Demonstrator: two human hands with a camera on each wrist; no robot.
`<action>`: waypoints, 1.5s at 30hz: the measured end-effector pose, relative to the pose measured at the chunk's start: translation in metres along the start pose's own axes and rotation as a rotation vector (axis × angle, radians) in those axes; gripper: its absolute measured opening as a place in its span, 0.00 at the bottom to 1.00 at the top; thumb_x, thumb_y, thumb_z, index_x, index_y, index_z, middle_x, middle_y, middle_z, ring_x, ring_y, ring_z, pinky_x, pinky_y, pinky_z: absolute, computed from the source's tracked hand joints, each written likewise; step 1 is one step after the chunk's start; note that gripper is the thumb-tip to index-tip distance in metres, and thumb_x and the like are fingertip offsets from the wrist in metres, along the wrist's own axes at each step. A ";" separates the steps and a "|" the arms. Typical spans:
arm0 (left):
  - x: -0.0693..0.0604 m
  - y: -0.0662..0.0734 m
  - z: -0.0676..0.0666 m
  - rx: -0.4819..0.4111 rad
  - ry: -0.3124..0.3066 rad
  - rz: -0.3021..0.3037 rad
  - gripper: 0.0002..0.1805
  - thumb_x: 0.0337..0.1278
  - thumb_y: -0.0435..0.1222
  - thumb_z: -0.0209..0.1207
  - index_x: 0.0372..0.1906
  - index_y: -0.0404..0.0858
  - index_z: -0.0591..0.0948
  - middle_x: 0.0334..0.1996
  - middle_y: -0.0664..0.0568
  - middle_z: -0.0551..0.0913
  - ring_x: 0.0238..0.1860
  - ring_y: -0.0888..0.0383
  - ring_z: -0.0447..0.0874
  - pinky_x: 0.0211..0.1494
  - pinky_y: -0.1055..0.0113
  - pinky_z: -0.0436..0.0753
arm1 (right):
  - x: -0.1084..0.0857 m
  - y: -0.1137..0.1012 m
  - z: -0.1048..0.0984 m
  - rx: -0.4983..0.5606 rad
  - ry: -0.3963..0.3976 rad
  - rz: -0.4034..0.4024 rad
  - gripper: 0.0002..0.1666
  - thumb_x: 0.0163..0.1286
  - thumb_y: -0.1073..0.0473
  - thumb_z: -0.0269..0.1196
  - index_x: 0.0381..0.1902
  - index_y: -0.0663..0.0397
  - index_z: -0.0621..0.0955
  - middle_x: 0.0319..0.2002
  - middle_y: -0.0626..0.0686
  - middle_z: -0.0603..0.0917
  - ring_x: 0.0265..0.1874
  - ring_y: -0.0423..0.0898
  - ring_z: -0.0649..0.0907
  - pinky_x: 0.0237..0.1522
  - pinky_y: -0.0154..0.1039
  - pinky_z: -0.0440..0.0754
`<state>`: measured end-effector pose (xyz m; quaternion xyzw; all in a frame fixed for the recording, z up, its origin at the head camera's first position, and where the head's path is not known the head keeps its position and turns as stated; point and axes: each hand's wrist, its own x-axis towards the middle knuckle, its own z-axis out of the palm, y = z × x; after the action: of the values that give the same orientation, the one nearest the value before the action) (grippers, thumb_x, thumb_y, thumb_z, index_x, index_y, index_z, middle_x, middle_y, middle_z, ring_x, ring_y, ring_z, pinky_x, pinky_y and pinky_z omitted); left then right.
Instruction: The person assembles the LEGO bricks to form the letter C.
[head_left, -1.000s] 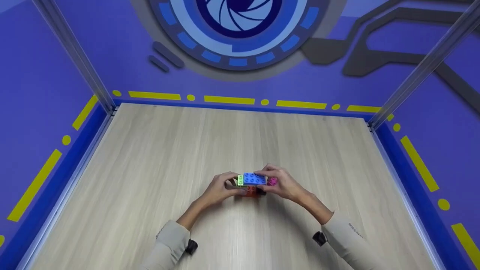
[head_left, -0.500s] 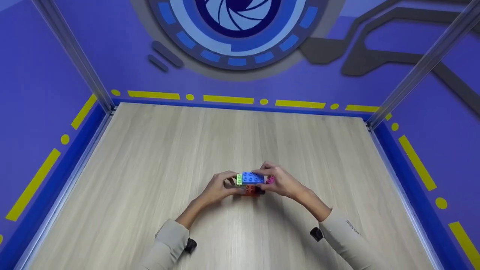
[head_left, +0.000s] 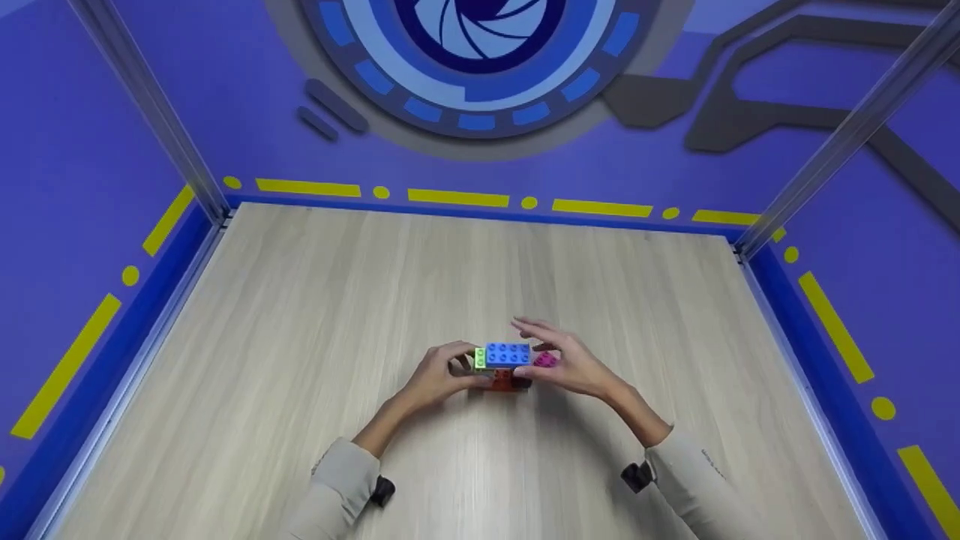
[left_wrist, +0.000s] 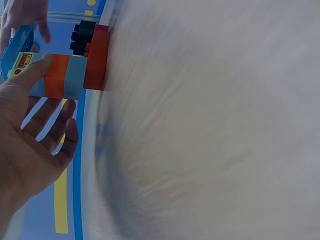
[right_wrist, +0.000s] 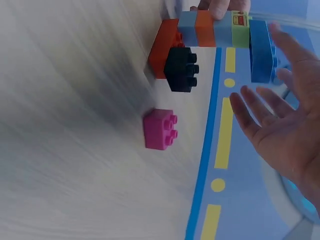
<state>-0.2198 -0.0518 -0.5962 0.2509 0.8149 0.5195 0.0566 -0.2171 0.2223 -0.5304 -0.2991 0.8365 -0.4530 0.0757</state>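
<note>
In the head view my left hand [head_left: 439,375] holds a toy brick tower at its left side, thumb in front and fingers behind. The tower rises from a long red brick [left_wrist: 97,60] through a light blue [right_wrist: 188,28], an orange [right_wrist: 204,28] and a second light blue brick to a green brick [right_wrist: 240,34] with a printed pattern. A blue brick [head_left: 508,354] sits at the top, jutting out to the right. A black brick [right_wrist: 180,70] stands beside the column on the red one. My right hand [head_left: 574,367] is spread beside the blue brick, fingers off its far side.
A pink brick [right_wrist: 159,130] stands by itself on the wooden table [head_left: 480,285], right of the tower and under my right hand. Blue panels with yellow marks [head_left: 457,198] and metal posts [head_left: 847,142] enclose the table's back and sides.
My right hand has let go of the blue brick; its fingers have lifted and spread away from the brick's far side. The left hand and the tower have stayed in place.
</note>
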 end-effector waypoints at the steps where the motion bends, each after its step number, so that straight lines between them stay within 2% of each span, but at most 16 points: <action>1: 0.000 0.000 0.000 0.007 0.000 -0.001 0.24 0.54 0.43 0.74 0.55 0.43 0.85 0.44 0.51 0.88 0.43 0.51 0.85 0.46 0.60 0.82 | -0.001 0.004 -0.001 0.021 0.017 0.006 0.40 0.67 0.56 0.72 0.74 0.54 0.71 0.73 0.62 0.71 0.65 0.64 0.78 0.59 0.57 0.81; 5: -0.001 0.001 0.000 0.021 0.003 -0.005 0.24 0.53 0.45 0.75 0.56 0.43 0.85 0.45 0.52 0.88 0.44 0.53 0.84 0.46 0.61 0.82 | -0.006 0.021 -0.006 0.046 0.111 0.045 0.31 0.71 0.61 0.67 0.70 0.57 0.75 0.68 0.63 0.77 0.62 0.61 0.81 0.59 0.54 0.82; 9: -0.002 0.001 0.000 0.028 0.000 0.005 0.25 0.53 0.44 0.75 0.56 0.42 0.85 0.44 0.50 0.88 0.45 0.52 0.84 0.49 0.59 0.81 | -0.010 0.043 -0.006 0.055 0.166 0.090 0.22 0.74 0.67 0.61 0.65 0.68 0.78 0.62 0.69 0.80 0.58 0.65 0.83 0.57 0.55 0.83; 12: -0.003 0.002 -0.001 0.030 -0.007 0.020 0.30 0.53 0.45 0.75 0.60 0.40 0.81 0.50 0.48 0.86 0.50 0.49 0.83 0.54 0.54 0.80 | -0.014 0.057 -0.005 0.040 0.156 0.114 0.20 0.74 0.71 0.59 0.62 0.72 0.78 0.60 0.70 0.81 0.57 0.67 0.82 0.55 0.53 0.83; 14: -0.003 0.004 -0.002 0.020 0.000 0.025 0.34 0.53 0.45 0.75 0.64 0.39 0.78 0.56 0.47 0.84 0.54 0.47 0.81 0.57 0.48 0.79 | -0.016 0.064 -0.003 0.032 0.132 0.119 0.20 0.73 0.71 0.59 0.62 0.71 0.78 0.58 0.69 0.82 0.58 0.66 0.82 0.56 0.53 0.83; 17: -0.002 0.014 -0.005 0.003 0.021 0.050 0.37 0.54 0.45 0.74 0.68 0.38 0.76 0.62 0.44 0.81 0.59 0.44 0.77 0.58 0.42 0.76 | -0.020 0.072 0.000 -0.004 0.086 0.118 0.21 0.72 0.72 0.61 0.61 0.71 0.79 0.57 0.68 0.83 0.57 0.66 0.83 0.56 0.55 0.82; 22: 0.005 0.037 -0.005 0.002 0.055 0.105 0.30 0.54 0.43 0.74 0.63 0.41 0.81 0.61 0.48 0.82 0.62 0.47 0.76 0.63 0.45 0.75 | -0.025 0.075 0.003 -0.070 0.017 0.122 0.26 0.66 0.72 0.65 0.63 0.66 0.79 0.60 0.64 0.82 0.60 0.63 0.81 0.62 0.56 0.77; 25: 0.008 0.044 -0.003 0.035 0.071 0.137 0.25 0.56 0.42 0.73 0.59 0.42 0.84 0.57 0.49 0.84 0.61 0.49 0.76 0.65 0.48 0.74 | -0.025 0.074 0.005 -0.115 0.016 0.112 0.28 0.63 0.71 0.69 0.63 0.64 0.79 0.60 0.62 0.83 0.61 0.61 0.80 0.65 0.56 0.75; 30: 0.008 0.044 -0.002 0.100 0.102 0.186 0.21 0.58 0.42 0.71 0.56 0.41 0.87 0.53 0.49 0.88 0.57 0.49 0.80 0.63 0.48 0.75 | -0.026 0.072 0.012 -0.190 0.075 0.078 0.27 0.59 0.65 0.75 0.57 0.64 0.83 0.54 0.60 0.87 0.55 0.60 0.82 0.61 0.54 0.73; 36: 0.009 0.041 -0.002 0.153 0.126 0.229 0.21 0.54 0.42 0.73 0.54 0.43 0.88 0.47 0.51 0.90 0.52 0.51 0.83 0.57 0.50 0.76 | -0.031 0.072 0.018 -0.218 0.128 0.131 0.26 0.58 0.62 0.77 0.54 0.60 0.85 0.51 0.57 0.87 0.52 0.56 0.81 0.57 0.50 0.74; 45: 0.011 0.042 -0.001 0.193 0.147 0.226 0.20 0.53 0.42 0.73 0.52 0.44 0.89 0.45 0.52 0.91 0.50 0.52 0.83 0.53 0.54 0.76 | -0.038 0.067 0.013 -0.223 0.114 0.160 0.27 0.59 0.63 0.76 0.57 0.61 0.84 0.52 0.60 0.84 0.54 0.57 0.81 0.57 0.55 0.78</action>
<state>-0.2148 -0.0338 -0.5570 0.3065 0.8295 0.4588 -0.0863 -0.2099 0.2625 -0.5974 -0.2119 0.9056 -0.3662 0.0302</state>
